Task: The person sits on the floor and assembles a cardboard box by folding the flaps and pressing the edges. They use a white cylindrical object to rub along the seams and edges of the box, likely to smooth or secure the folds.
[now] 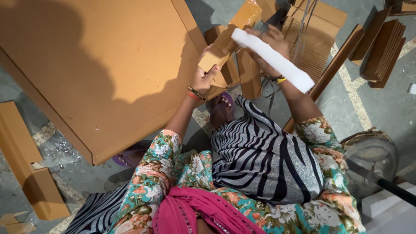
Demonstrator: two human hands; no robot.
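Hands meet in front of the seated person, both raised over the floor at the upper middle of the head view. The left hand (203, 78), with bangles at the wrist, is curled around the near end of a long, narrow cardboard box piece (229, 37), thumb on the underside and fingers wrapped over its edge, so it is closed on the cardboard. The right hand (268, 45) sits just beside it, fingers bent against the far side of the same cardboard piece; a long white foam strip (273, 58) lies across the back of this hand and along the wrist, and whether the fingers actually pinch the strip cannot be told. The cardboard piece tilts up and away from the hands, its far end shiny with tape. Left of the left hand lies a large flat cardboard sheet (99, 65), touching the floor. Beyond the right hand sit stacks of folded cardboard (312, 39), and more stacked pieces (381, 47) lie further right. Below the hands, the person's striped lap (264, 160) fills the space. No open container with contents shows.
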